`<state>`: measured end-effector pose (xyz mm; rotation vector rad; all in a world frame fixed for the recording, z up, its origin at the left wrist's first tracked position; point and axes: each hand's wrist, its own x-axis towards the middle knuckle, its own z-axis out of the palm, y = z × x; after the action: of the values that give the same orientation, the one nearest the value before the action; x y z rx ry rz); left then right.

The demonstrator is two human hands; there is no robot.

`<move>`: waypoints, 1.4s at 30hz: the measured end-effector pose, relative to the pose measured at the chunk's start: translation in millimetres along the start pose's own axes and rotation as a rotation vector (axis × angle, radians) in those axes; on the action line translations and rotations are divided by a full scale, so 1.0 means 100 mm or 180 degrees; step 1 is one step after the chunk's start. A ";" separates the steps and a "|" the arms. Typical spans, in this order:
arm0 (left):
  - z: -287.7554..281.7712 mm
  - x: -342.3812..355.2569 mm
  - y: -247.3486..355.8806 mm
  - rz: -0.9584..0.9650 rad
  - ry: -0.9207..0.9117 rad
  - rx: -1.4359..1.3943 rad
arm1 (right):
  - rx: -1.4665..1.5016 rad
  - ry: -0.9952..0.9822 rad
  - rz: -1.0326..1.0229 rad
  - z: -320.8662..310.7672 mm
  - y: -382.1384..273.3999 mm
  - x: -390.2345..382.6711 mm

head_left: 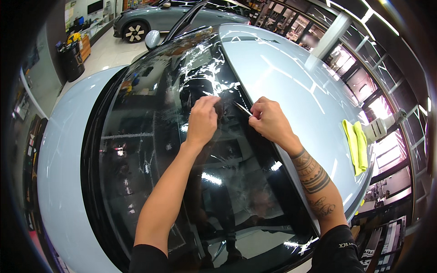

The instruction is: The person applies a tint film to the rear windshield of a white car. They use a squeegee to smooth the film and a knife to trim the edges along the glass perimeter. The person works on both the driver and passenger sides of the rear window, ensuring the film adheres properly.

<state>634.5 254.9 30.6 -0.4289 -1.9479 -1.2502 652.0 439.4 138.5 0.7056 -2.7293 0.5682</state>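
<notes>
A dark car windshield (154,136) lies below my arms, with wet, wrinkled clear film (200,68) gleaming across its far part. My left hand (202,118) is over the glass, its fingertips pressed together low at the film; whether a film edge is pinched between them is hidden. Just to the right, my right hand (271,118) grips a slim silver cutter knife (242,109). The knife's tip points left and away, close to the glass border along the roof. A short gap separates the two hands.
The pale blue roof (291,77) carries a yellow-green cloth (355,148) and a white bottle (377,129) at right. Pale blue bodywork (63,150) curves along the left. A side mirror (153,40) juts out at the far side; beyond stand another car (182,17) and a black bin (70,61).
</notes>
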 end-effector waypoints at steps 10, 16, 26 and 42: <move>0.23 0.17 0.04 -0.1616 0.0673 -0.2456 | -0.0062 -0.0052 -0.0061 0.00 0.00 -0.02; 0.27 0.15 0.12 -0.0745 0.0289 -0.2137 | 0.0039 0.0017 -0.0080 0.00 -0.03 -0.04; 0.38 0.15 0.20 -0.0447 -0.0051 -0.2269 | -0.0015 0.0046 0.0075 0.00 -0.05 -0.12; 0.32 -0.03 0.38 -0.0411 -0.0522 -0.2452 | -0.0021 0.0456 0.0287 0.16 -0.20 -0.55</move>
<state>647.2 300.8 45.2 -0.8113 -1.5705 -2.0957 706.6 439.2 111.4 0.5209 -2.6383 0.6051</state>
